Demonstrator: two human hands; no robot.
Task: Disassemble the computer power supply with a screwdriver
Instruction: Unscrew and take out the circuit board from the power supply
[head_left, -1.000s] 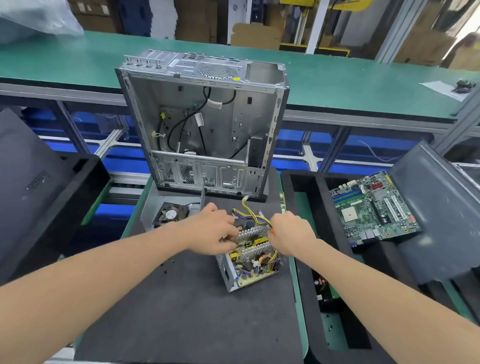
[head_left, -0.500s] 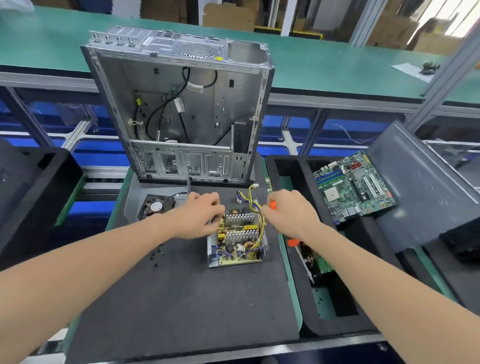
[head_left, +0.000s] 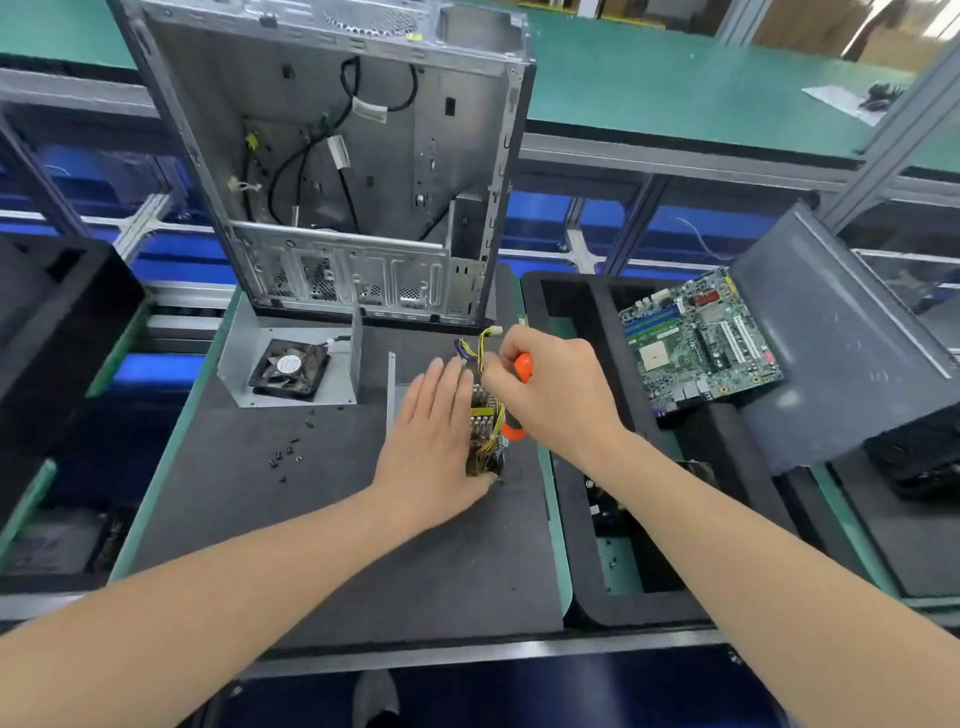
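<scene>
An opened computer case (head_left: 332, 171) stands upright at the far edge of the dark mat (head_left: 322, 545), with black cables hanging inside it. Just in front of it lies a grey metal cover with a black fan (head_left: 289, 369), and a few small black screws (head_left: 288, 457) are scattered on the mat nearer the person. To the right, a black foam tray (head_left: 576, 467) holds a green motherboard (head_left: 696, 343), which leans beside a tilted grey panel (head_left: 841, 343). The power supply (head_left: 485, 436), stripped to its board and yellow parts, sits on the mat between the two hands and is largely hidden by them. The left hand (head_left: 431, 441) is flat, its fingers straight and close together, and lies against the unit's left side. The right hand (head_left: 556, 389) is curled round an orange screwdriver (head_left: 523, 366), directly above the unit's right side. Its fingertips are at the yellow wires (head_left: 480, 348) that loop up from the far end. Whether they pinch the wires cannot be told.
</scene>
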